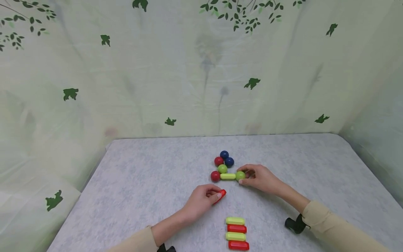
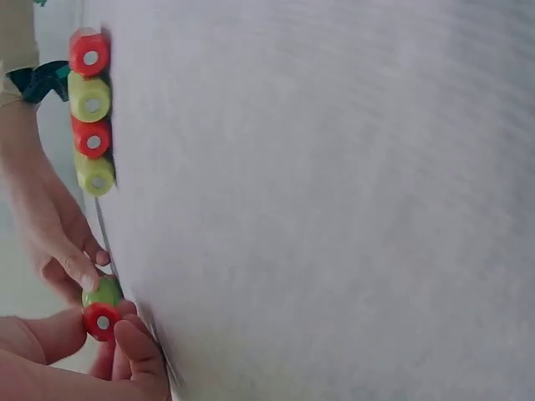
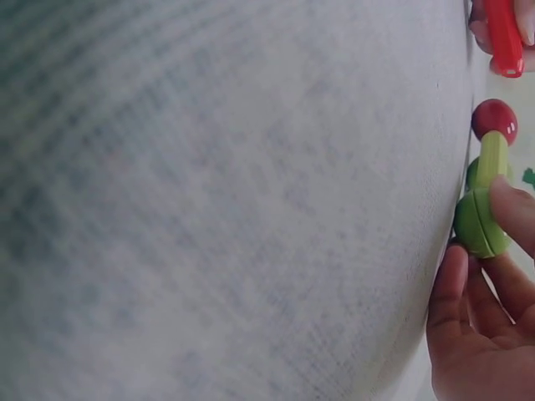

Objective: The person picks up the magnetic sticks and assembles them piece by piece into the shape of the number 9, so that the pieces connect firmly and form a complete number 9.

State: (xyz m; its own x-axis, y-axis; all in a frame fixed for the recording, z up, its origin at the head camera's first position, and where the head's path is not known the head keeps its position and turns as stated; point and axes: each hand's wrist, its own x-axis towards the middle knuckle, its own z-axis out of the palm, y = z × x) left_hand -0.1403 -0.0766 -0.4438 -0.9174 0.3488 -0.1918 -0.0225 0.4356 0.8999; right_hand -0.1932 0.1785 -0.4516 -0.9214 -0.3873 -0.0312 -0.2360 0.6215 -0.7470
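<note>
My left hand pinches a red magnetic rod between thumb and fingers; its round metal end faces the left wrist view. Thumb and fingers of my right hand grip a green ball. In the head view this ball meets one end of a yellow-green rod, and a red ball meets the other end. In the right wrist view a seam runs round the green ball. The held red rod is apart from the red ball.
Behind the joined pieces sit another green ball, another red ball and two blue balls, close together. Several red and yellow-green rods lie in a stack-like row nearer me. A leaf-patterned curtain hangs behind the grey table.
</note>
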